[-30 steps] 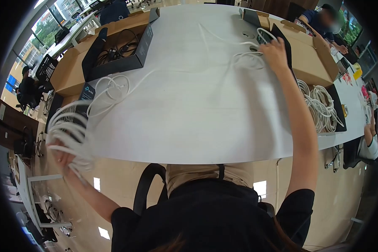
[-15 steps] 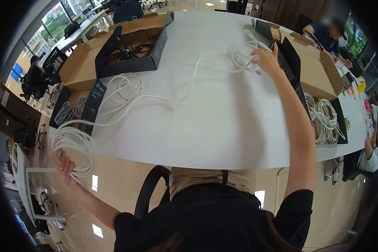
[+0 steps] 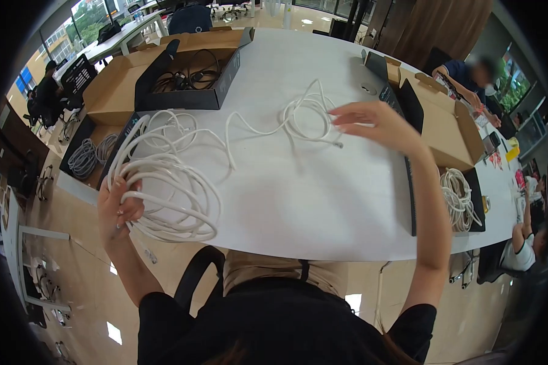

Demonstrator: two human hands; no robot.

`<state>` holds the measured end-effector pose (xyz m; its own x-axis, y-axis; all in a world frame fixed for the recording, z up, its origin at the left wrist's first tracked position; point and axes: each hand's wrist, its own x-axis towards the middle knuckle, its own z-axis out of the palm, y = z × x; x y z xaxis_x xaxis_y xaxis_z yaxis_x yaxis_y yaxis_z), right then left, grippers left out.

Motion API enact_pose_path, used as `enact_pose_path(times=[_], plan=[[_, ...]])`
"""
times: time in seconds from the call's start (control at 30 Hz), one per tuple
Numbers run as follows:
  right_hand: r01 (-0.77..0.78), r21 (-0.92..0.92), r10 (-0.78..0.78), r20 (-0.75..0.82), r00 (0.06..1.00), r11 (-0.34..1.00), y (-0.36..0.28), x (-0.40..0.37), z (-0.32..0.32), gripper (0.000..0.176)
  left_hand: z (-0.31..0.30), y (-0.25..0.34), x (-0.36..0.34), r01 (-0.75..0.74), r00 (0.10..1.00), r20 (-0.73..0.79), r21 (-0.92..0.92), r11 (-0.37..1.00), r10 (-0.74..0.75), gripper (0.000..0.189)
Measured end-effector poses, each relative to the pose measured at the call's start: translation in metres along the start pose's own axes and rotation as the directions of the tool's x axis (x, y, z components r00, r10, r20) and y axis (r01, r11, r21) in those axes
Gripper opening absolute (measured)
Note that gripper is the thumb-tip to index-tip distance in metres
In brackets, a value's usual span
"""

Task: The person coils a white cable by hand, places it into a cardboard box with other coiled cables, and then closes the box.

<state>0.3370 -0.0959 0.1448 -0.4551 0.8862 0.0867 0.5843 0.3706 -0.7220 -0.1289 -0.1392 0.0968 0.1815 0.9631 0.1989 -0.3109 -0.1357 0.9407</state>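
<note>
My left hand [image 3: 119,207] grips a thick coil of white cable [image 3: 170,194] at the near left edge of the white table [image 3: 323,201]. The same cable runs on across the table in loose loops [image 3: 307,115] toward the far right. My right hand [image 3: 377,121] is stretched out over the table with fingers pinched on the cable beside those far loops. A short end with a plug [image 3: 147,255] dangles below my left hand.
An open black box with dark cables [image 3: 186,82] sits in a cardboard carton [image 3: 119,91] at far left. More cartons [image 3: 444,128] line the right edge, with coiled white cables [image 3: 460,201] in a tray. A person sits at far right [image 3: 469,76].
My left hand has lifted the coil from below the table edge onto the table. My right hand has drawn back toward me, pulling the far loops nearer.
</note>
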Motion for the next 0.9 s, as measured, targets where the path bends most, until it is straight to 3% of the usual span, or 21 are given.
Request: enact_pose_path(times=[0.03, 0.13, 0.2, 0.27, 0.3, 0.33, 0.4, 0.43, 0.5, 0.6, 0.67, 0.7, 0.8, 0.83, 0.9], plan=[[0.126, 0.036, -0.123, -0.057, 0.991, 0.991, -0.019, 0.003, 0.016, 0.035, 0.020, 0.007, -0.003, 0.040, 0.997, -0.062, 0.013, 0.999, -0.039, 0.032], [0.395, 0.104, -0.363, -0.234, 0.902, 0.913, -0.068, 0.021, 0.064, 0.051, 0.037, 0.010, -0.013, 0.057, 0.986, 0.147, 0.110, 0.992, -0.073, 0.038], [0.563, -0.024, -0.540, -0.318, 0.779, 0.826, -0.083, 0.042, 0.092, 0.062, 0.050, 0.017, -0.020, 0.128, 0.961, 0.217, 0.196, 0.972, -0.171, 0.037], [0.671, 0.022, -0.619, -0.364, 0.696, 0.741, -0.088, 0.071, 0.121, 0.051, 0.060, 0.020, -0.026, 0.126, 0.927, 0.307, 0.287, 0.949, -0.216, 0.035], [0.702, 0.078, -0.645, -0.335, 0.687, 0.708, -0.086, 0.082, 0.129, 0.044, 0.069, 0.029, -0.027, 0.216, 0.890, 0.311, 0.357, 0.909, -0.334, 0.040], [0.727, 0.135, -0.669, -0.305, 0.677, 0.673, -0.085, 0.093, 0.137, 0.037, 0.077, 0.027, -0.028, 0.205, 0.886, 0.335, 0.334, 0.920, -0.319, 0.044], [0.698, 0.318, -0.699, -0.133, 0.703, 0.642, -0.080, 0.107, 0.145, 0.020, 0.087, 0.024, -0.031, 0.186, 0.875, 0.385, 0.293, 0.938, -0.293, 0.053], [0.652, 0.267, -0.655, -0.092, 0.750, 0.710, -0.076, 0.108, 0.146, 0.015, 0.087, 0.029, -0.029, 0.285, 0.839, 0.394, 0.271, 0.919, -0.376, 0.062], [0.541, 0.157, -0.543, -0.034, 0.839, 0.826, -0.062, 0.103, 0.142, 0.013, 0.088, 0.030, -0.033, 0.209, 0.862, 0.390, 0.308, 0.928, -0.323, 0.065], [0.566, 0.002, -0.556, -0.189, 0.810, 0.824, -0.034, 0.084, 0.137, 0.014, 0.089, 0.013, -0.029, 0.152, 0.883, 0.366, 0.371, 0.916, -0.295, 0.064], [0.539, -0.134, -0.554, -0.254, 0.793, 0.832, -0.015, 0.065, 0.131, 0.015, 0.104, 0.014, -0.018, 0.246, 0.867, 0.287, 0.462, 0.852, -0.406, 0.059], [0.516, -0.200, -0.553, -0.280, 0.785, 0.833, -0.005, 0.054, 0.127, 0.015, 0.109, 0.017, -0.011, 0.276, 0.841, 0.268, 0.534, 0.799, -0.470, 0.048], [0.279, -0.143, -0.312, -0.351, 0.883, 0.950, 0.021, 0.022, 0.116, 0.016, 0.121, -0.008, 0.011, 0.076, 0.917, 0.310, 0.479, 0.874, -0.250, 0.040], [0.220, -0.139, -0.258, -0.380, 0.888, 0.965, 0.037, 0.011, 0.111, 0.017, 0.121, -0.018, 0.017, -0.052, 0.934, 0.341, 0.431, 0.901, -0.109, 0.029], [0.103, -0.128, -0.149, -0.428, 0.891, 0.986, 0.058, -0.008, 0.100, 0.017, 0.129, -0.022, 0.029, 0.062, 0.962, 0.244, 0.250, 0.966, -0.125, 0.023]])
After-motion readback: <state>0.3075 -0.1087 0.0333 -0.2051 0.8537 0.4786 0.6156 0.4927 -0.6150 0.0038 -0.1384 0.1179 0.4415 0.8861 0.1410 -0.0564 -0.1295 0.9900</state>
